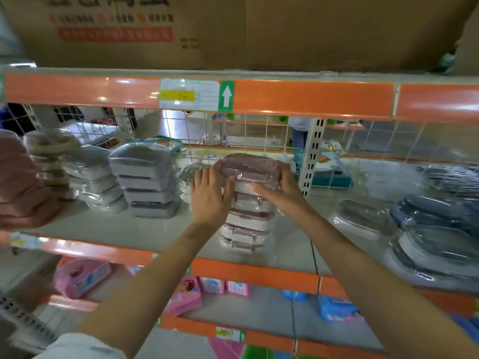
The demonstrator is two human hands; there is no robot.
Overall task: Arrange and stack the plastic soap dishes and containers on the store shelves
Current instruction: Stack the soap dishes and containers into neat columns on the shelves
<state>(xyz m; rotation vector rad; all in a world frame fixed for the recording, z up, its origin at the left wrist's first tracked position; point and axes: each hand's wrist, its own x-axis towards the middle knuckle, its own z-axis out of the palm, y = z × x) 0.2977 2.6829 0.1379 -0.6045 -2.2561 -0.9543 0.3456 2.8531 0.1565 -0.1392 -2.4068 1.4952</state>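
A stack of several pink-and-white soap dishes point(247, 224) in clear wrap stands on the middle shelf point(145, 229). On top of it sits a pink-lidded dish point(248, 167), slightly tilted. My left hand point(210, 195) holds its left end, fingers spread along the side and thumb on the front. My right hand point(281, 185) holds its right end, fingers wrapped over the far corner. Grey dish stacks point(147, 180) stand to the left and dark blue ones point(438, 221) to the right.
Pinkish items point(18, 182) crowd the far left of the shelf. A wire grid point(248, 133) backs the shelf. A cardboard box point(233, 29) sits on the shelf above. Pink and blue packets point(186, 294) lie on the lower shelf.
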